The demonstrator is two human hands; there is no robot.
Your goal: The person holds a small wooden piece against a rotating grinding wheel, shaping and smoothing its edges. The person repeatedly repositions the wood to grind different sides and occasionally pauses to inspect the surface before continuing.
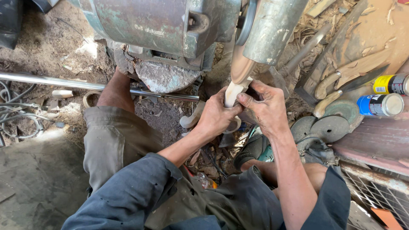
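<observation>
From the head camera, looking down, both hands meet just below the spinning sanding wheel (242, 66) of a worn green grinding machine (166, 25). Between them is a pale carved wooden piece (233, 93), its upper end pressed against the wheel's lower edge. The left hand (216, 116) wraps its fingers closed around the lower part of the piece from the left; the right hand (266, 106) closes over it from the right, thumb and forefinger pinched near the top, so both grips are tight on the wood with no gap showing.

The piece looks like light, stiff wood, smooth where it is already shaped and probably dusty, so it may slip. It seems best held low, well under the wheel's contact edge, with fingers kept to the sides. Its thin upper end is likely the weakest part.

A second pale curved wooden piece (191, 119) lies on the dirt floor (51, 51) just left of the left hand. A steel rod (85, 84) runs across the ground at the left, under the machine. On the bench (375, 136) at the right lie two knives with wooden handles (328, 83), two spray cans (381, 104) and several grey abrasive discs (328, 127). Loose wire (17, 115) coils at the left edge.
</observation>
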